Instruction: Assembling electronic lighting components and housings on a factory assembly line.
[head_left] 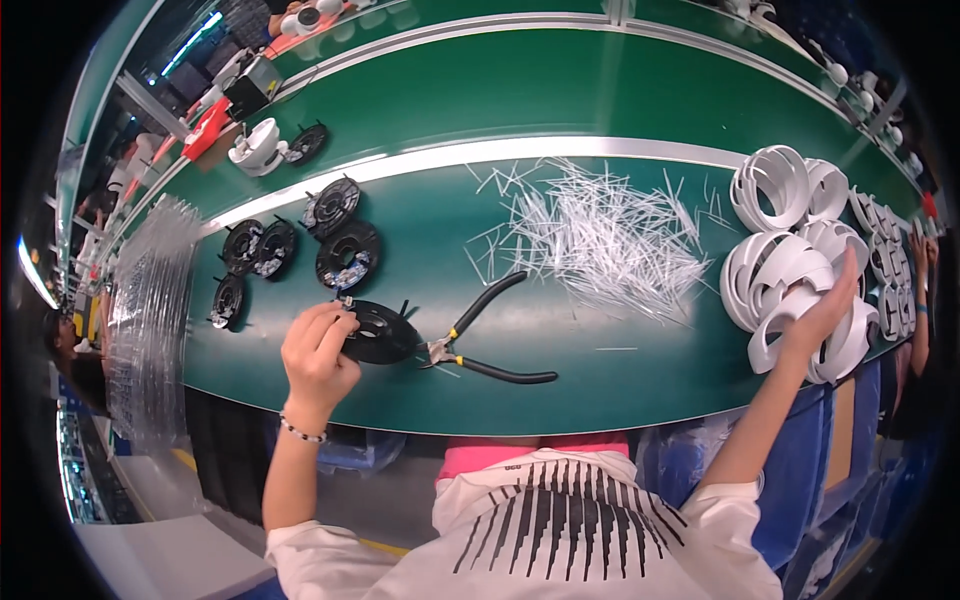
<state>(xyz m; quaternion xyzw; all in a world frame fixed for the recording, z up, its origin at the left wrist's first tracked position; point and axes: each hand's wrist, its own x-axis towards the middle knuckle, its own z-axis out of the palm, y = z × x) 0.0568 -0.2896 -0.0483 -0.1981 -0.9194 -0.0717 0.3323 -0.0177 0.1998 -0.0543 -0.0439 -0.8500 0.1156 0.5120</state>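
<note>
Black plastic forms the disc (385, 338) left of centre, its left edge pinched by the left grip (320, 352), probably to steady it close to the body. Just right of it, pliers (440, 350) lie with handles spread, seemingly parked within easy reach. At right, the right grip (826, 308) is over the white rings (800, 268); I cannot tell whether it pinches one. Bare green table (640, 382) gives open room between pliers and rings, below the strip heap (605, 235); its near edge curves beneath the disc.
</note>
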